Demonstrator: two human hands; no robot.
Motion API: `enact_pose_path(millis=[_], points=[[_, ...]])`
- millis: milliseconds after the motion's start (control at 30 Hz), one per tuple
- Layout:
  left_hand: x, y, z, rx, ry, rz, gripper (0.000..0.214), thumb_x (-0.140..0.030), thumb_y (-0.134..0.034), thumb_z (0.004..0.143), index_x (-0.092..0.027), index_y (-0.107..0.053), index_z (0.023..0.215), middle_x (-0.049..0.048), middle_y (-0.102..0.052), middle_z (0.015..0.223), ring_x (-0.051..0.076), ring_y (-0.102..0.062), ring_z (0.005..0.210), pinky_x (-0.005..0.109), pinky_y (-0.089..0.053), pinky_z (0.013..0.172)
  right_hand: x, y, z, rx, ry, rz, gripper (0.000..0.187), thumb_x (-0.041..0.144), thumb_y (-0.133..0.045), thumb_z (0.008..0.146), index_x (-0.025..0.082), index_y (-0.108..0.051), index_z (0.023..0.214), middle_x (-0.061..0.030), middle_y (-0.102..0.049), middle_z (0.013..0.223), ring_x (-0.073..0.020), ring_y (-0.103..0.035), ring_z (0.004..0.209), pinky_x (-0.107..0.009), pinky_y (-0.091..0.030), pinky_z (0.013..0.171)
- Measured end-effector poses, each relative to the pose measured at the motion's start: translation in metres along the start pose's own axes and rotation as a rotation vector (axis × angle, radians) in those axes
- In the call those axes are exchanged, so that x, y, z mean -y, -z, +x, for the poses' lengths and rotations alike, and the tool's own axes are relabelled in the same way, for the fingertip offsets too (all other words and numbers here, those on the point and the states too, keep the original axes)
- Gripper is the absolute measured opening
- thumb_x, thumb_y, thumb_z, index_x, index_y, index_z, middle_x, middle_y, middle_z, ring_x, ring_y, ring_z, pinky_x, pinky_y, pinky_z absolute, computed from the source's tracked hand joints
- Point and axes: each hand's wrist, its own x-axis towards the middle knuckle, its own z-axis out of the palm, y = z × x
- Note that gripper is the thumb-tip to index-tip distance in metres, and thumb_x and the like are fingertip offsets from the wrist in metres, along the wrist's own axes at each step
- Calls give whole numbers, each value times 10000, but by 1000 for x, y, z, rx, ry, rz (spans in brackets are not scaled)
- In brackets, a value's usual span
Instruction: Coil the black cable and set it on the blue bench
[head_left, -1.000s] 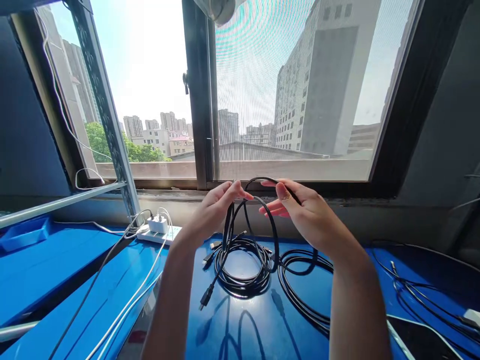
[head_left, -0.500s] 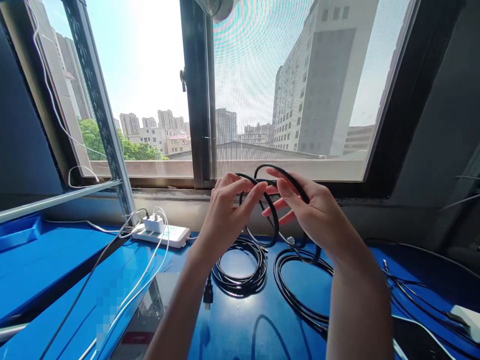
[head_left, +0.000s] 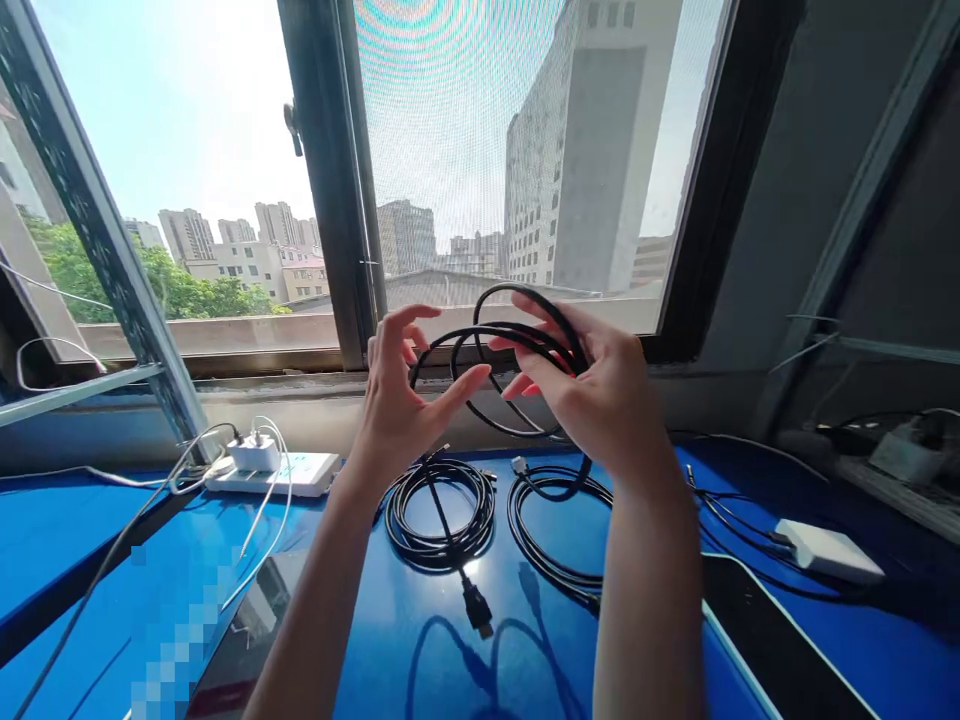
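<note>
Above blue tabletop (head_left: pixel 382 620), right fingers (head_left: pixel 546 374) hold black cable (head_left: pixel 562 320) (power-strip markings (head_left: pixel 309 468) unreadable).

There was one white power strip (head_left: pixel 311 474), with one white charger (head_left: pixel 253 453) plugged into it. To the strip's right were two hands (head_left: pixel 409 385) (head_left: pixel 600 385), one bundle of looped black cable (head_left: pixel 517 327), two black cable coils (head_left: pixel 420 553) (head_left: pixel 555 570), one white adapter (head_left: pixel 829 552) and one phone (head_left: pixel 776 640).

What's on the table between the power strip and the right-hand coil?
Head view: the other black cable coil; the left forearm crosses in front, hiding part.
</note>
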Motion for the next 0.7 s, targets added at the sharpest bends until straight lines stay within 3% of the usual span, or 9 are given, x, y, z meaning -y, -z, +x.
enact_pose_path(millis=[100,233,333,433,600,700], points=[[13,-5,0,-21,-41,-10,579,-440,-711,717,-271,-478,1219,49,-585,1046,200,-556,904,373,-491,795,5,1,-4,-36,71,26,433,135,-521,753,183,-650,1164,-26,-721,906,-136,-670,633,-262,-572,576],[20,-13,1,8,6,-174,483,-397,-662,769,-303,-494,1213,47,-603,1110,216,-585,1012,377,-491,865,14,1,-12,-14,169,2,370,126,-526,737,196,-698,1056,6,-721,858,-129,-669,699,-228,-560,608],[12,-21,0,9,140,-335,378,-436,-632,790,-304,-545,1133,31,-627,1046,205,-612,983,328,-505,828,21,2,-17,24,255,-78,339,140,-513,758,214,-710,1025,12,-717,867,-125,-665,742,-211,-554,651],[1,-26,-1,-4,255,-414,294,-471,-620,790,-266,-588,999,15,-634,895,184,-630,856,294,-511,756,23,4,-20,56,213,-210,333,163,-515,787,258,-712,1038,15,-718,898,-158,-670,838,-236,-559,706],[-9,-30,-3,-161,301,-421,254,-414,-692,742,-258,-567,899,-12,-599,830,140,-608,784,241,-485,663,24,9,-19,51,234,-192,335,153,-493,811,281,-724,1018,35,-716,847,-157,-676,855,-242,-564,706],[-10,-32,-4,-182,345,-466,215,-386,-685,745,-242,-540,812,-32,-574,746,116,-591,712,235,-470,625,26,16,-16,69,194,-177,320,148,-502,815,295,-734,978,36,-724,853,-174,-685,871,-277,-572,733]])
